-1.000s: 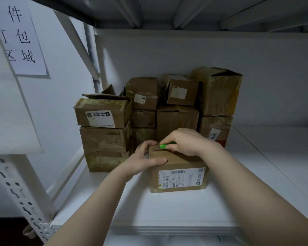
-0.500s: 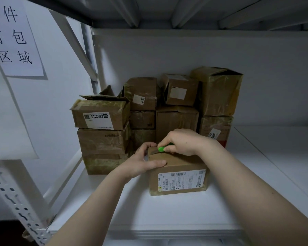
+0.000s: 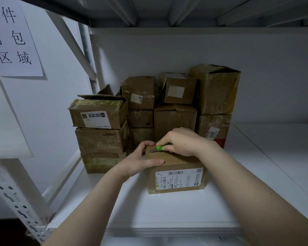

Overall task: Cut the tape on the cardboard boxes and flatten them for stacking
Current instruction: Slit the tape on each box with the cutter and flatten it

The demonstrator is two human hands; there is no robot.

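At mid-shelf (image 3: 149, 212), nearer the front edge than the back wall: labelled box (image 3: 175, 174), upright, long side parallel to the shelf's front edge, label face toward me. It stands apart from the stacked boxes (image 3: 100, 134), which fill the back-left corner.

Left hand (image 3: 140, 163) grips the box's left end: thumb pressed flat on the upper front face, fingers curled over the far-left top corner. It acts as a clamp only.

Right hand (image 3: 182, 142) is closed around the green cutter (image 3: 160, 148), knuckles over the back part of the box top. The cutter's nose points left and sits right at the top's left end, just beside my left fingertips. A short dark line runs from the nose toward the left edge. I can't tell whether that is blade, slit or shadow. The rest of the top seam is hidden under the right hand.

Key geometry: I judge the seam to run along the box's long axis, left to right. The tool is at the left end, so all the uncut length lies to the right of the blade, under and past the right hand. My call is to pull rightward, away from the left hand. A push to the left would send the edge into those fingers.

The right hand does the work and the box needs no reorienting.
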